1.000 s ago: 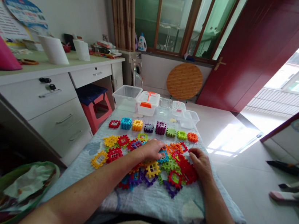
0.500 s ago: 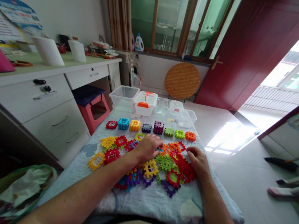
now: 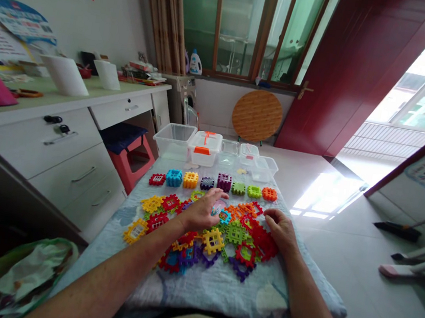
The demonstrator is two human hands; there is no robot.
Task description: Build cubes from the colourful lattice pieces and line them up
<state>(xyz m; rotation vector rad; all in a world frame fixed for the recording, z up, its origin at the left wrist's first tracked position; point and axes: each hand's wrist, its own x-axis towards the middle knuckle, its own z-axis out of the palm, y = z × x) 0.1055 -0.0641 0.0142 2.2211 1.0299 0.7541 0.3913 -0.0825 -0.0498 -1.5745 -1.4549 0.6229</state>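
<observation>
My left hand (image 3: 202, 212) is over the middle of a loose pile of plastic interlocking window-frame tiles, its fingers stretched forward and thumb apart. Just right of it lies a small light-blue tile (image 3: 224, 216). On the right side of the pile, my right hand (image 3: 280, 229) has loosely bent fingers, with no piece visible in them. Red tiles (image 3: 265, 243) lie beside it, and orange tiles (image 3: 242, 211) lie to its left. Nearer my body are a yellow tile (image 3: 213, 240), a green tile (image 3: 236, 232) and a purple tile (image 3: 240, 269).
Behind the pile runs a row of joined blocks, including a blue block (image 3: 174, 177), a purple block (image 3: 224, 182) and an orange block (image 3: 269, 193). Clear plastic bins (image 3: 173, 141) and an orange-latched box (image 3: 205, 147) line the far edge of the cloth-covered table (image 3: 255, 310).
My left hand has shifted slightly left and its fingers have opened out, uncovering the light-blue tile. My right hand stays in about the same place. The view has tilted slightly.
</observation>
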